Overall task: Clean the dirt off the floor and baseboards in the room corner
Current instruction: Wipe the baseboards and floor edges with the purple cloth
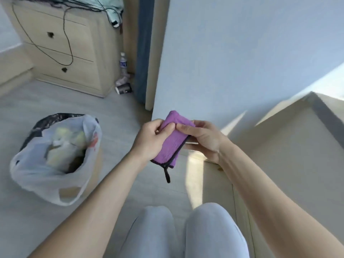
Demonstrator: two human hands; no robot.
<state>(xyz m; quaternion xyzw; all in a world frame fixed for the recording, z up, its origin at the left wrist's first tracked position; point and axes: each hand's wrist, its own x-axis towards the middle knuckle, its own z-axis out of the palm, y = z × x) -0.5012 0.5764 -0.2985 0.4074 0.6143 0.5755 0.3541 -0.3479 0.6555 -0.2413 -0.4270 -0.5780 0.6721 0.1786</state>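
Holding a folded purple cloth (172, 140) in both hands, up in the air over the floor (121, 116), not touching anything yet. Left hand (150, 138) is gripping the left edge, fingers (167, 128) curled over the top of the fold. Right hand (202, 138) is supporting the right side, thumb lying across the cloth face and pressing it, other fingers tucked underneath and mostly hidden. A black hanging loop (167, 175) is dangling off the near corner of the cloth.

Progress, as I'm reading it: wiping isn't looking started. Cloth is getting folded or readied, nothing more. The baseboard (201, 155) running along the white wall (232, 62) on the right is sitting just beyond the hands, part of it in a bright sun patch. Can't tell how dirty it or the floor is from here; one small brownish spot (220, 168) is showing on the floor near the right wrist. So floor and baseboard are both looking left to do.

Containers: a bin (96, 164) lined with a white plastic bag (37, 175) is standing on the floor at left, open, holding crumpled pale and yellowish rubbish, exact items unclear. Far back, by a wooden drawer unit (70, 53), a plastic bottle (122, 63) is standing upright and a dark cup (123, 88) is lying on its side, contents not visible.
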